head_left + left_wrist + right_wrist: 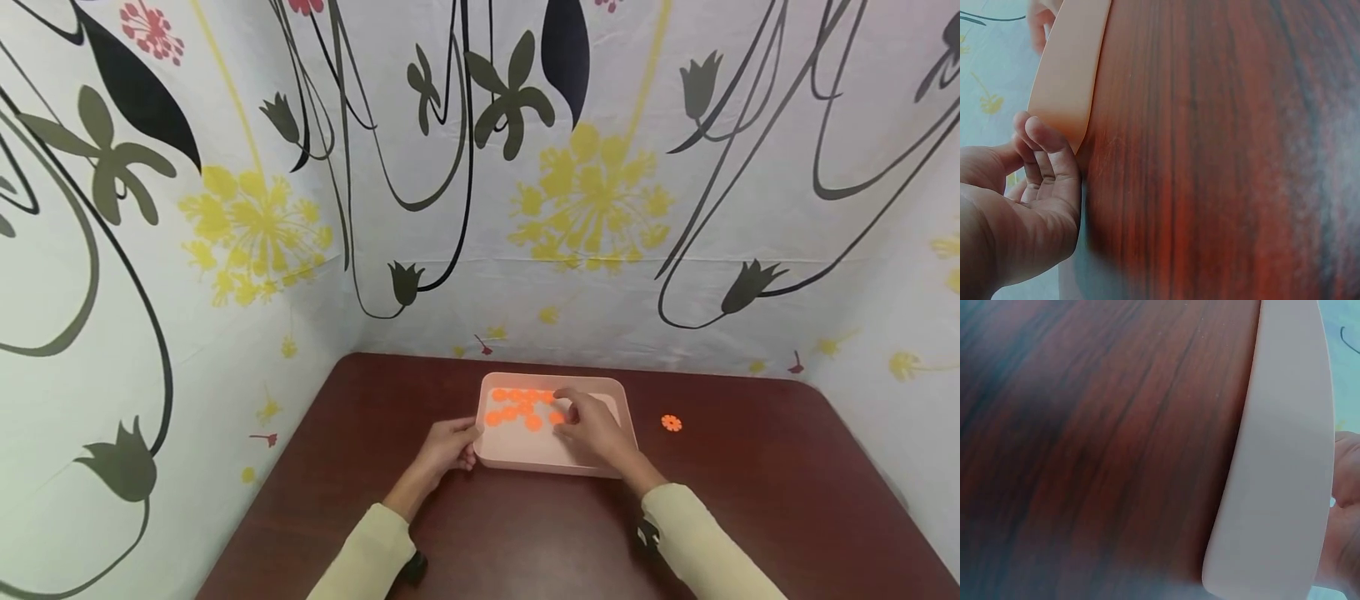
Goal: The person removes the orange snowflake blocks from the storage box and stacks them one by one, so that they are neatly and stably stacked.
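Note:
A shallow pale pink tray [517,454] lies on the table with several flat orange discs [533,422] spread over its left and middle part. At the tray's left side my left hand [446,446] grips the wall, thumb at the rim and fingers curled outside. In the left wrist view the same hand [1041,194] meets the tray's corner [1063,94]. My right hand [596,429] reaches into the tray from the right, thumb and index finger apart beside the rightmost discs. The tray wall [1272,456] hides its fingertips in the right wrist view.
One orange notched, flower-shaped disc [671,423] lies on the table right of the tray. The dark reddish-brown table [525,533] has rounded far corners. A patterned white cloth [450,233] hangs behind the table and along both sides.

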The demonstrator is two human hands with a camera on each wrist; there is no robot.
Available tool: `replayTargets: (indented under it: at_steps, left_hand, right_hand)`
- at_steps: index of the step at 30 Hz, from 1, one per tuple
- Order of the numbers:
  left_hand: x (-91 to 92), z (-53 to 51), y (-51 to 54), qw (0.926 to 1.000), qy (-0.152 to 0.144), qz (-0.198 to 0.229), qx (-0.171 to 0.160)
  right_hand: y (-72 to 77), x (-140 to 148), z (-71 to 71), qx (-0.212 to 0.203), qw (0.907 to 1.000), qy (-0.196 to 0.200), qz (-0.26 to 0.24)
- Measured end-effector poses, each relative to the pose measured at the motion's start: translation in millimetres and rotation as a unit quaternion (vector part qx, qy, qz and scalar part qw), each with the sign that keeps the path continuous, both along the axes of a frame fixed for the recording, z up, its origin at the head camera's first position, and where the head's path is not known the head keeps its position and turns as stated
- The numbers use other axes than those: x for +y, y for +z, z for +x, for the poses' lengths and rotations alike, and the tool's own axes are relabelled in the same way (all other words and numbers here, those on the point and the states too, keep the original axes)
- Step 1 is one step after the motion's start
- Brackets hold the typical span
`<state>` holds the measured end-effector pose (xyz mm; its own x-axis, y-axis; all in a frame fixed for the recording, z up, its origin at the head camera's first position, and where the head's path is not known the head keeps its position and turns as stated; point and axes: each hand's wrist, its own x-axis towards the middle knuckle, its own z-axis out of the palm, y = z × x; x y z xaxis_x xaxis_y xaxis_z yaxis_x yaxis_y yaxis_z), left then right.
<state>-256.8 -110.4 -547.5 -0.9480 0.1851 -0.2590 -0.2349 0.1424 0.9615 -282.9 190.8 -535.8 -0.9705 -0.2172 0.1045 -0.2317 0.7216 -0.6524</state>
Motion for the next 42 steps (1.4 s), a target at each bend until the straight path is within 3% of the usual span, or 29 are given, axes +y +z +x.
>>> replayTargets:
  at_steps: [9,15,21,30,42]
  left_hand:
    - [1.1,-0.6,0.3,1.0,0.005,-0.002,-0.001]
    - [1.2,0.3,0.4,1.0,0.007,0.001,-0.006]
    - [1.8,0.8,1.7,0.9999,0.01,-0.002,-0.004]
    - [2.2,0.0,-1.3,0.9998,0.011,-0.006,-0.012]
    - [1.7,-1.8,-3.3,0.9998,0.011,0.01,-0.013]
  right_hand:
    - [-11.4,3,-2.8,-0.04,0.9976,-0.057,-0.005]
    - [-12.1,1,-4.3,-0.053,0.996,-0.07,-0.013]
    - [-11.5,-1,-6.5,-0.051,0.9968,-0.061,-0.003]
    - [-13.6,0,-9.7,-0.016,0.9975,-0.007,0.068]
    - [-16.3,7,-15.4,-0.025,0.9988,-0.008,0.042]
